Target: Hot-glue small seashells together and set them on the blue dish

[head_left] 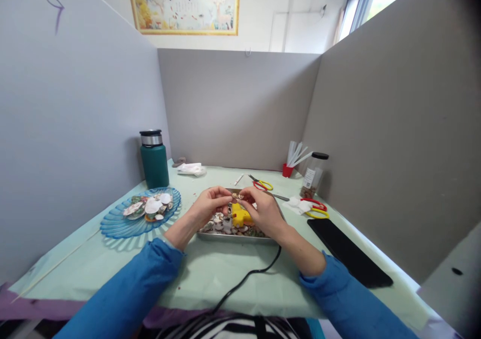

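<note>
Above a shallow metal tray (233, 237), my left hand (214, 202) and my right hand (261, 206) meet with fingertips pinched. Between them is a small mottled whitish-brown piece (236, 197) that looks like a shell; the fingers partly cover it. Just below lies a yellow glue gun (240, 215), resting on the many small shells (218, 224) that fill the tray. Its black cord (246, 277) runs from the tray's front right corner toward my lap. My right hand hides part of the tray's right side.
To the left, a blue scalloped plate (112, 229) holds larger shells, with a green bottle (154, 163) behind it. Scissors (263, 185), a clear jar (314, 176), a red cup of white sticks (287, 170) and a black slab (347, 251) stand or lie rightward. Grey partitions (240, 108) enclose the table.
</note>
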A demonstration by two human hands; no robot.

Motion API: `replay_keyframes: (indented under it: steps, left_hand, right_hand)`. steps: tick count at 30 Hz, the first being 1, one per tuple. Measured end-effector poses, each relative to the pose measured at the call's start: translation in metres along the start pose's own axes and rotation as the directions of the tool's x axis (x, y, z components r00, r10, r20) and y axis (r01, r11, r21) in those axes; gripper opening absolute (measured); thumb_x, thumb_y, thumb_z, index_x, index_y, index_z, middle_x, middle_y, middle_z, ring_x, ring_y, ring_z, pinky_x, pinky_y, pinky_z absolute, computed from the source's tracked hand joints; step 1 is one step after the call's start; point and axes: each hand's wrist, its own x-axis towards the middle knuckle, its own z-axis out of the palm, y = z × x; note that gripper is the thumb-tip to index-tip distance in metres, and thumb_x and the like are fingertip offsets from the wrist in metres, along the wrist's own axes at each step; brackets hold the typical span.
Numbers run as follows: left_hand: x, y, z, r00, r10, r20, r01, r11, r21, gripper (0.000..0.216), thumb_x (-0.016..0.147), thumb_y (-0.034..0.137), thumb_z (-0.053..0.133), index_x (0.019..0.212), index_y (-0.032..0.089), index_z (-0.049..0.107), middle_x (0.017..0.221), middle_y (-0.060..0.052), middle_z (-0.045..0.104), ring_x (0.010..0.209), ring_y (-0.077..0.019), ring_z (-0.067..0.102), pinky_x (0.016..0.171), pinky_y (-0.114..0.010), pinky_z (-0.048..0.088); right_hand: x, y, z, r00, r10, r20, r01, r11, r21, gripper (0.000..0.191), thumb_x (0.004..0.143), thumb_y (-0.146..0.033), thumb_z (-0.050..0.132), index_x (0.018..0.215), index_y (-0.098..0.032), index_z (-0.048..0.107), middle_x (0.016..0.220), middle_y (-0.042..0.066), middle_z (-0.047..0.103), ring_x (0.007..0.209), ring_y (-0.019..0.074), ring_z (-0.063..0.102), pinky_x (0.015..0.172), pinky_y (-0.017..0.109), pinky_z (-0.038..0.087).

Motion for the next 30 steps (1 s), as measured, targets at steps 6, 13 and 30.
replay_keyframes:
  steps: [6, 13, 30]
  left_hand:
    - [-0.0028, 0.0020, 0.0024, 0.992, 0.102, -0.072, -0.093, 0.988, 0.127, 0.029, 0.068, 0.030, 0.072, 0.092, 0.015, 0.064, 0.086, -0.002, 0.065, 0.051, -0.0061, 0.055, 0.051, -0.022, 0.047]
    - [-0.0043, 0.0044, 0.0053, 0.990, 0.135, -0.041, -0.125, 0.974, 0.190, 0.033, 0.066, 0.032, 0.072, 0.092, 0.013, 0.064, 0.076, -0.003, 0.066, 0.051, -0.0087, 0.056, 0.054, -0.024, 0.047]
    - [-0.0049, 0.0041, 0.0067, 0.983, 0.179, -0.027, -0.164, 0.944, 0.288, 0.030, 0.068, 0.036, 0.070, 0.086, 0.014, 0.062, 0.067, 0.000, 0.061, 0.049, -0.0089, 0.055, 0.050, -0.022, 0.044]
  right_hand:
    - [-0.0011, 0.0004, -0.0002, 1.000, 0.000, 0.002, 0.000, 1.000, -0.017, 0.011, 0.085, -0.022, 0.054, 0.095, -0.019, 0.056, 0.083, 0.004, 0.063, 0.074, 0.0164, 0.058, 0.071, 0.028, 0.044]
    - [-0.0009, 0.0005, -0.0011, 1.000, 0.013, 0.000, -0.013, 1.000, 0.003, 0.012, 0.085, -0.024, 0.053, 0.096, -0.018, 0.056, 0.082, 0.004, 0.063, 0.073, 0.0160, 0.058, 0.069, 0.027, 0.045]
    - [-0.0020, -0.0025, 0.0001, 1.000, 0.023, -0.004, -0.022, 0.995, 0.098, 0.012, 0.084, -0.024, 0.053, 0.095, -0.018, 0.056, 0.077, 0.002, 0.062, 0.068, 0.0135, 0.057, 0.064, 0.025, 0.045]
